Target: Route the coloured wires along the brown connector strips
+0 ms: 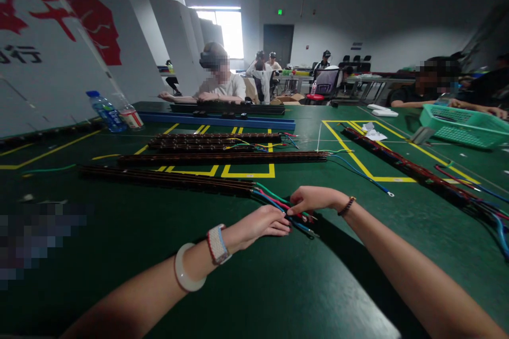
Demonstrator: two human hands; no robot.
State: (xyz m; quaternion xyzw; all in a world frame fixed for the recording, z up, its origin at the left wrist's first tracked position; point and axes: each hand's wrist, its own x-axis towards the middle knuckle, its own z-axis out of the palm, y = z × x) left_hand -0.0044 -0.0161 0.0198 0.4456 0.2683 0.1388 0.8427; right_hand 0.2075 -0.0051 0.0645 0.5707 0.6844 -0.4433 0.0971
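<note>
A long dark strip lies across the green table in front of me, with red, blue and green wires coming out of its right end. My left hand rests on the table with its fingers closed over these wires. My right hand meets it from the right, fingertips pinched on the same wires. A white bangle and a woven band are on my left wrist, a beaded bracelet on my right.
More dark strips lie in rows farther back, another runs along the right. Two water bottles stand at the far left, a green basket at the far right. Other people sit at the table's far side.
</note>
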